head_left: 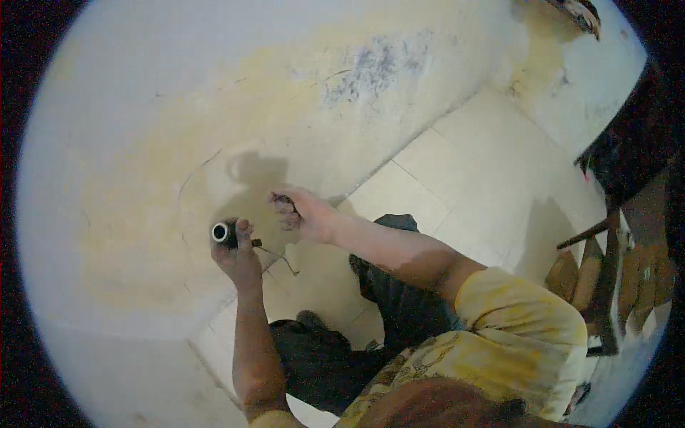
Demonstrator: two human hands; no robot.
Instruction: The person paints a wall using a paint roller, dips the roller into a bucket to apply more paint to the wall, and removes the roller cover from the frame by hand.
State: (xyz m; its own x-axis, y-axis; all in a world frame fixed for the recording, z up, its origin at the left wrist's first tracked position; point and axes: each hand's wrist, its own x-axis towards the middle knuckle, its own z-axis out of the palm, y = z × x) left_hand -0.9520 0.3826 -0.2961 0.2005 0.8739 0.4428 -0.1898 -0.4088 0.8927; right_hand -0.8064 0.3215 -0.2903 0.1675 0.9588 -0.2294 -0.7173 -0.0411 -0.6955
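Note:
My left hand is wrapped round a short black cylinder with a white ring at its end. Beside that hand, a thin bent wire or rod sticks out to the right; whether it belongs to the cylinder is unclear. A little higher and to the right, my right hand is closed, its fingers curled over something small and dark that I cannot make out. Both hands are raised in front of a stained wall, apart from each other. A shadow of the hands falls on the wall just above them.
Pale floor tiles run along the wall's foot. My legs in dark trousers are below the hands. Wooden furniture stands at the right. Dark patches and cracks mark the wall. A brown object shows at the top right.

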